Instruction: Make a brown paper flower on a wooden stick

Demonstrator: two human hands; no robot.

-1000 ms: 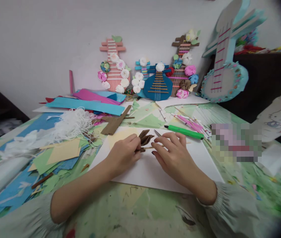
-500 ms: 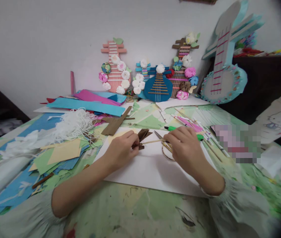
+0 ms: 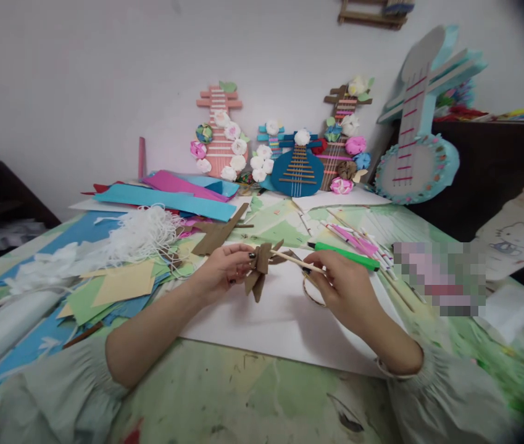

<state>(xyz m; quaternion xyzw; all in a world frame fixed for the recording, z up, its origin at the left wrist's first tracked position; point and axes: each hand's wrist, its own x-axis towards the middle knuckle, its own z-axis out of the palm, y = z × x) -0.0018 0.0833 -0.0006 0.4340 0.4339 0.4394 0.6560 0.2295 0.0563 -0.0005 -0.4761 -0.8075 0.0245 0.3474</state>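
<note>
My left hand (image 3: 222, 271) pinches a piece of folded brown paper (image 3: 257, 280), with several pointed flaps sticking out like petals. Between the fingers of my right hand (image 3: 342, 280) is a thin wooden stick (image 3: 297, 261). Its far end meets the brown paper; whether it goes inside I cannot tell. Below my right fingers shows a thin gold-brown loop (image 3: 313, 291), partly covered by the hand. Both hands are above a white sheet (image 3: 271, 330), and a green marker (image 3: 347, 256) lies just behind my right hand.
To the left lie a tangle of white string (image 3: 144, 234), coloured paper scraps (image 3: 123, 287) and a brown strip (image 3: 222, 231). Markers (image 3: 358, 237) are at the right. Decorated paper instruments (image 3: 296, 169) lean on the wall, and a big pale-blue one (image 3: 412, 166) stands right.
The brown paper has turned, so its flaps now spread downward and right. My right hand has tilted the stick upward toward it. Scissor blades seen earlier by my right fingers no longer show.
</note>
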